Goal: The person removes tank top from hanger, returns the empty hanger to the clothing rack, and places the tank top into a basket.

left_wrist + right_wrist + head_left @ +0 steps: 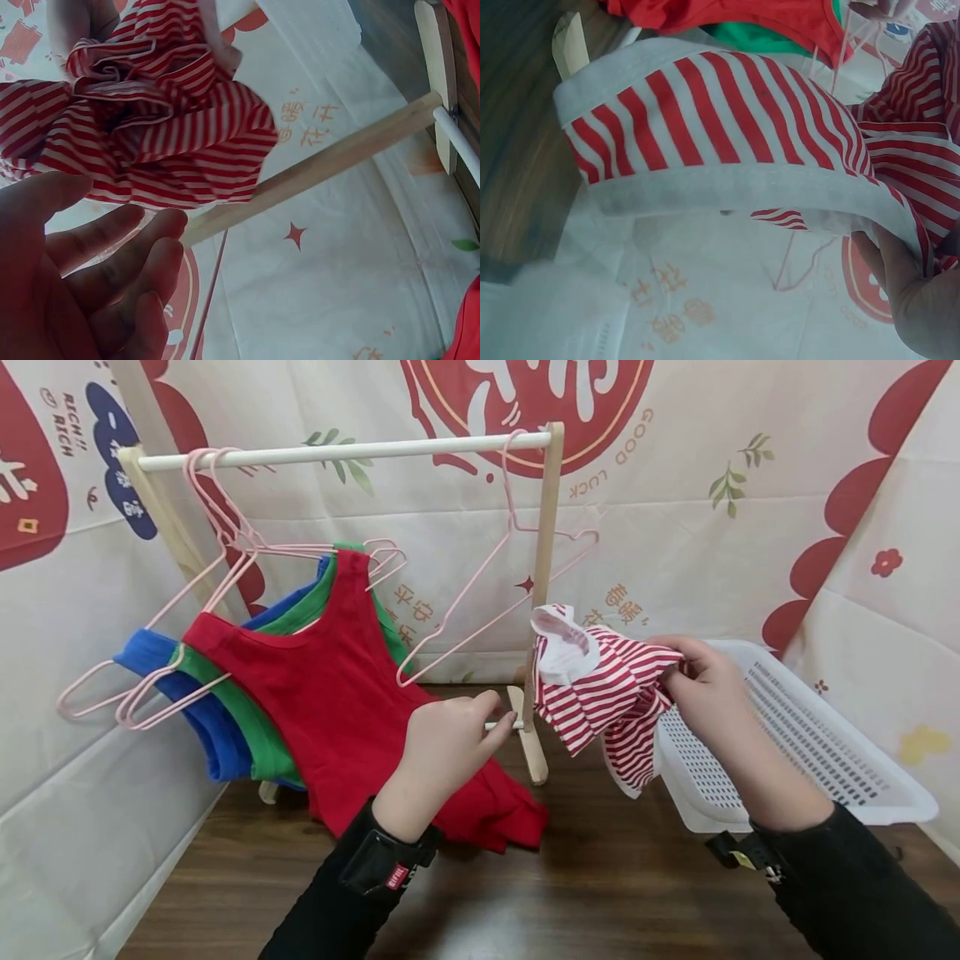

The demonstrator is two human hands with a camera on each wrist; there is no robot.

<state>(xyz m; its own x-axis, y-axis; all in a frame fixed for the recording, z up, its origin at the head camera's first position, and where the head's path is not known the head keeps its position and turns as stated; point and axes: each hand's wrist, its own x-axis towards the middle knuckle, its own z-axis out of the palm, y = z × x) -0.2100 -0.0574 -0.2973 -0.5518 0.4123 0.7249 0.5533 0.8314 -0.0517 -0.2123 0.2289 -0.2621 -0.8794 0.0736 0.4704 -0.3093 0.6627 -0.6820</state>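
Note:
My right hand (pixel 708 693) pinches the edge of a small red-and-white striped top (pixel 592 681) and holds it up right of the rack's post. The top hangs bunched, its white-trimmed opening facing up and left; in the right wrist view a white-edged part of the cloth (pixel 712 120) stretches left from my fingers. My left hand (pixel 453 739), in front of the red tank top (pixel 300 681), holds nothing, its fingers loosely bent. In the left wrist view the left fingers (pixel 124 266) lie just below the striped cloth (pixel 165 142).
A wooden rack with a white rail (pixel 345 450) carries the red tank top, a green one (pixel 225 685) and a blue one (pixel 217 739) on pink hangers at left. A bare pink hanger (pixel 474 581) hangs near the right post (pixel 550 518). A white basket (pixel 892 797) stands right.

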